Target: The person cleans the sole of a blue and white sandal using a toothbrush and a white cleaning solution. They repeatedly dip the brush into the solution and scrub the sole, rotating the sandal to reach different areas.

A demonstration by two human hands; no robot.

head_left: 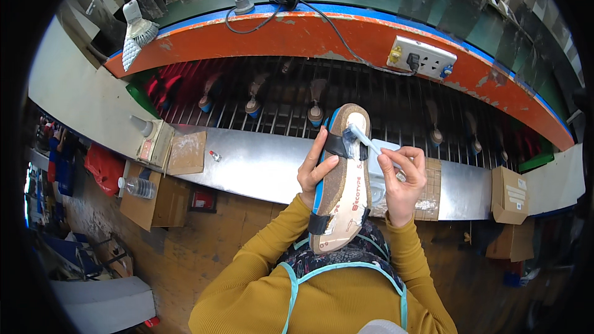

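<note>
My left hand (314,170) holds a sandal bottom (354,179) up in front of my body, its fingers and thumb closed around the left side. The bottom has a pale board with red print, brown cork edges and black strap ends, and a strip of blue runs along its left side. In my right hand (405,179) is a small brush (366,139) with a pale handle, pinched between thumb and fingers. The brush tip touches the upper part of the bottom, by the black strap, where a whitish wet-looking smear shows.
A metal ledge (260,161) borders a slatted conveyor (278,117) carrying several sandal bottoms. Behind it runs an orange panel (346,40) with a power strip (422,55). A scrub brush (137,37) hangs upper left. Cardboard boxes (510,195) flank the ledge; a plastic bottle (137,187) lies left.
</note>
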